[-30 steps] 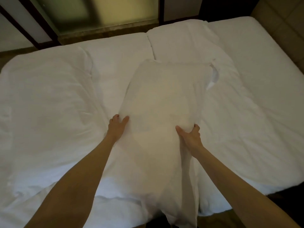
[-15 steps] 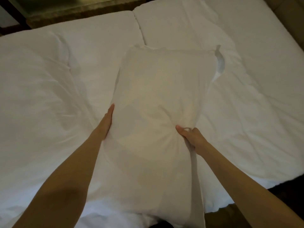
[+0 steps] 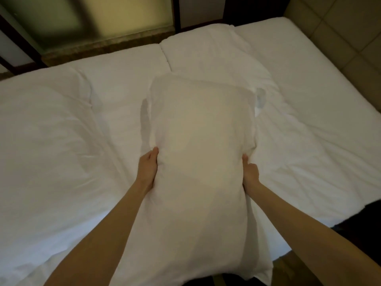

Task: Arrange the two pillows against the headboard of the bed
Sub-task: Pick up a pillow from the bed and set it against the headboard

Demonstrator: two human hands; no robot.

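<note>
A white pillow [image 3: 202,145] is held lengthwise in front of me above the bed [image 3: 321,83]. My left hand [image 3: 147,168] presses flat against its left side and my right hand [image 3: 249,171] grips its right side, so both hands clamp it at mid-length. Its lower end hangs toward my body. The padded beige headboard [image 3: 338,32] stands at the upper right. I cannot make out a second pillow among the white bedding.
A rumpled white duvet [image 3: 47,145] covers the left and middle of the bed, with a bare sheet strip near the headboard. A frosted glass partition [image 3: 86,21] with dark frames runs along the far side. Dark floor shows at the lower right.
My hands shifted from pinching the pillow's top face to holding its two sides, and the pillow has plumped out. The view has tilted back up toward the far side of the bed.
</note>
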